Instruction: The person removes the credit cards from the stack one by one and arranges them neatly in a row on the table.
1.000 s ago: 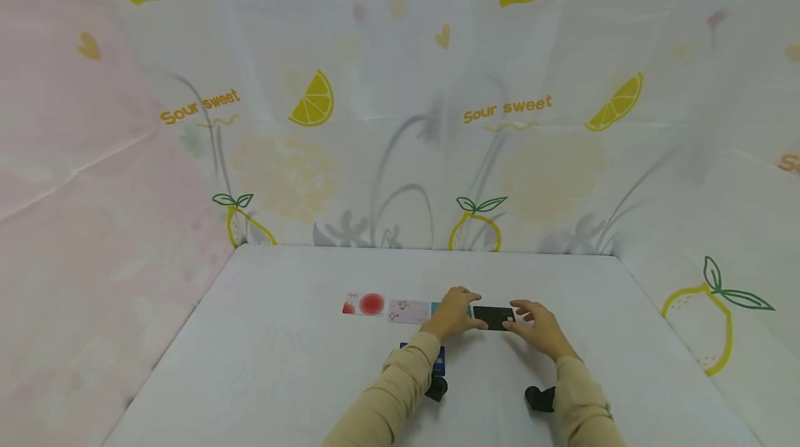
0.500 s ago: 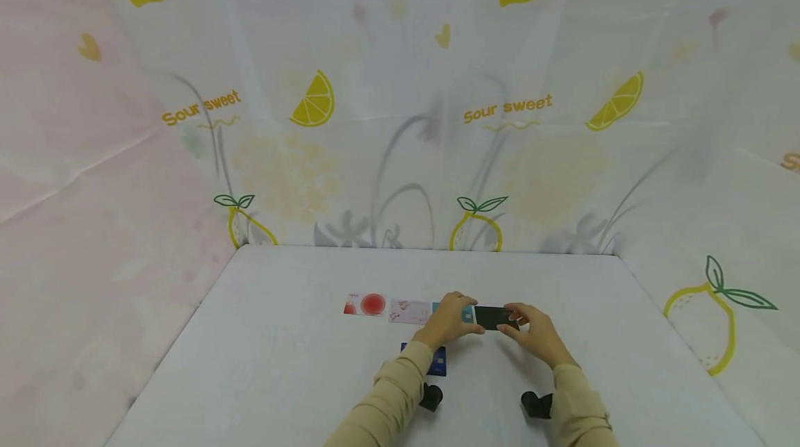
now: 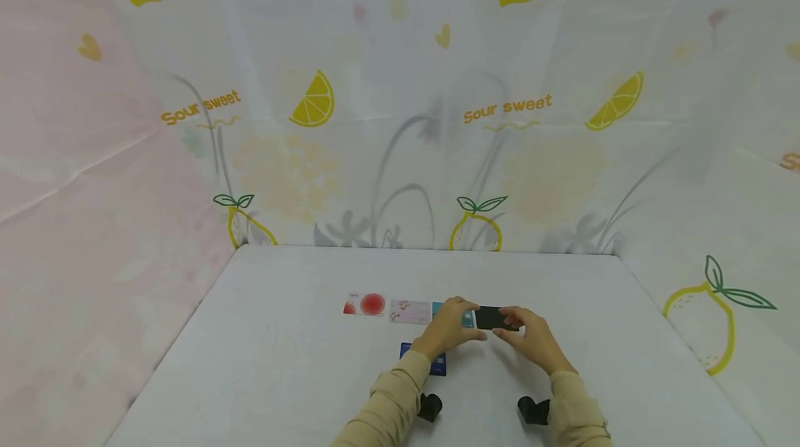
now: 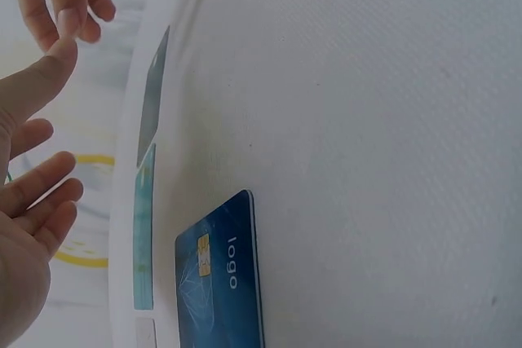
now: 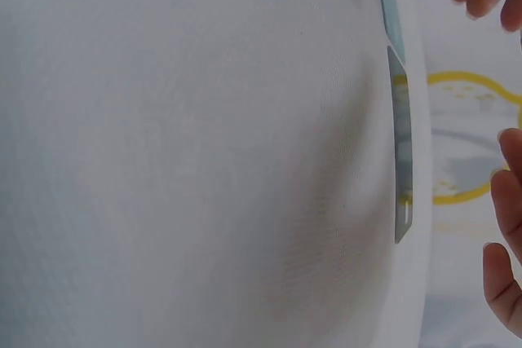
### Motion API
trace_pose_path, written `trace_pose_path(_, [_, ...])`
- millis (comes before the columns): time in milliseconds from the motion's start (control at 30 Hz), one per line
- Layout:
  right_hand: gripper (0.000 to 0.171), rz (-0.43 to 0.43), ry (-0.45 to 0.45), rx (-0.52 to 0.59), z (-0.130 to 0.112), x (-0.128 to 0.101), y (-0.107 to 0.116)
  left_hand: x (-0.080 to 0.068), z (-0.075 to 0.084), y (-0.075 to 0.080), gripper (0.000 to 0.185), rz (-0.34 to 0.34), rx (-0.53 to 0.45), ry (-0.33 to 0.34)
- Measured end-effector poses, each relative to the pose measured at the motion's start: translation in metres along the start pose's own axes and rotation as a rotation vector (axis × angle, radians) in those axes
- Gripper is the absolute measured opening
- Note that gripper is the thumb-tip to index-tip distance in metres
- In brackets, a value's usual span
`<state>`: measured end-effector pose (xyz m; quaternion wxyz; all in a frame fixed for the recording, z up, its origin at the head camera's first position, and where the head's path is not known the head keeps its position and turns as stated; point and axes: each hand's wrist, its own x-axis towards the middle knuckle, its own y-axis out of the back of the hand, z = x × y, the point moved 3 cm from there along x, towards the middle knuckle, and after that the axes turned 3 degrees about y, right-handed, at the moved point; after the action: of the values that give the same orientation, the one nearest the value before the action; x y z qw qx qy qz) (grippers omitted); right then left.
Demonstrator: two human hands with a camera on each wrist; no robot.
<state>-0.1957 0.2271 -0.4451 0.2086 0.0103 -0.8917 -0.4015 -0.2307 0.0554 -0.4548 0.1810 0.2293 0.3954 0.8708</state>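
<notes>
Both hands hover over a row of cards on the white table. My left hand (image 3: 446, 329) is above the teal card (image 4: 143, 234) and covers part of it in the head view. Its fingers are relaxed and hold nothing. The black card (image 3: 489, 318) lies flat at the row's right end, beside the teal one. Over its right part is my right hand (image 3: 531, 341), loosely bent. In the right wrist view its fingers (image 5: 507, 201) are apart from the card. A dark blue card (image 4: 216, 275) with a chip lies nearer, partly behind the left forearm in the head view.
A pale pink floral card (image 3: 409, 311) and a white card with a red disc (image 3: 373, 304) continue the row leftward. Black wrist devices sit under the left sleeve (image 3: 387, 398) and right sleeve (image 3: 578, 405). A lemon-patterned cloth (image 3: 400, 176) stands behind the table.
The black card has shifted slightly right. The right hand pinched its right edge half a second ago and has since let go. The left hand has moved slightly back from the card.
</notes>
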Motion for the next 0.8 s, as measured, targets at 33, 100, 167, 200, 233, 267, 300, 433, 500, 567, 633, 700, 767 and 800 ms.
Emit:
trace_pose_path(33, [0.034, 0.01, 0.015, -0.003, -0.001, 0.0, 0.0, -0.001, 0.0, 0.001, 0.05, 0.002, -0.003, -0.003])
trace_pose_path(100, [0.033, 0.025, 0.04, -0.007, -0.003, -0.001, -0.001, -0.003, 0.001, 0.002, 0.05, 0.005, -0.011, -0.006])
trace_pose_path(167, [0.033, 0.032, 0.045, -0.005, -0.004, -0.001, -0.002, -0.005, 0.0, 0.003, 0.051, 0.006, -0.019, -0.007])
trace_pose_path(200, [0.032, 0.031, 0.041, -0.004, -0.005, -0.002, -0.003, -0.005, 0.0, 0.003, 0.051, 0.006, -0.022, -0.005])
trace_pose_path(233, [0.032, 0.025, 0.033, 0.001, -0.005, -0.002, -0.004, -0.006, -0.001, 0.003, 0.051, 0.004, -0.02, -0.001])
trace_pose_path(267, [0.032, 0.018, 0.029, 0.007, -0.006, -0.002, -0.005, -0.007, -0.002, 0.003, 0.052, 0.002, -0.021, 0.004])
trace_pose_path(300, [0.032, 0.01, 0.02, 0.011, -0.006, -0.003, -0.007, -0.008, -0.002, 0.003, 0.052, -0.003, -0.022, 0.01])
trace_pose_path(433, [0.033, -0.028, 0.0, 0.027, -0.009, -0.005, -0.013, -0.013, -0.003, 0.002, 0.052, -0.022, -0.025, 0.032])
trace_pose_path(500, [0.034, -0.039, 0.001, 0.029, -0.01, -0.006, -0.015, -0.015, -0.003, 0.002, 0.052, -0.021, -0.02, 0.034])
trace_pose_path(567, [0.034, -0.042, 0.009, 0.027, -0.013, -0.007, -0.018, -0.018, -0.002, 0.002, 0.052, -0.018, -0.011, 0.032])
trace_pose_path(633, [0.034, -0.041, 0.012, 0.029, -0.014, -0.008, -0.02, -0.02, -0.002, 0.002, 0.052, -0.012, 0.005, 0.033])
trace_pose_path(700, [0.034, -0.04, 0.012, 0.032, -0.016, -0.009, -0.022, -0.023, -0.003, 0.003, 0.052, -0.008, 0.002, 0.037])
trace_pose_path(767, [0.033, -0.046, 0.017, 0.03, -0.016, -0.01, -0.024, -0.025, -0.004, 0.003, 0.052, -0.006, -0.001, 0.043])
trace_pose_path(800, [0.033, -0.048, 0.025, 0.031, -0.017, -0.01, -0.025, -0.026, -0.005, 0.003, 0.052, -0.005, -0.005, 0.044])
